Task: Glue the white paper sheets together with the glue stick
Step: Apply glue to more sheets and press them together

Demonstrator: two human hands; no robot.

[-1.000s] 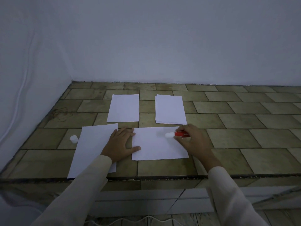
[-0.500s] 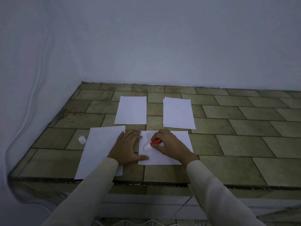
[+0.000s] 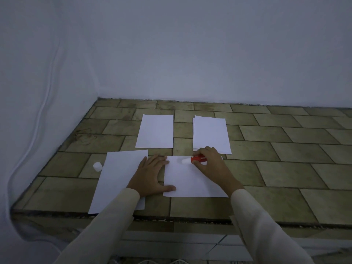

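While your right hand grips the glue stick, its tip on the sheet just left of your fingers, sweep even strokes to the edges; pin the sheet with your flat left hand.

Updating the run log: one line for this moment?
step: gluing | right hand: holds glue stick on sheet | left hand: flat on sheet

Dim light, plain white walls, olive tiled counter
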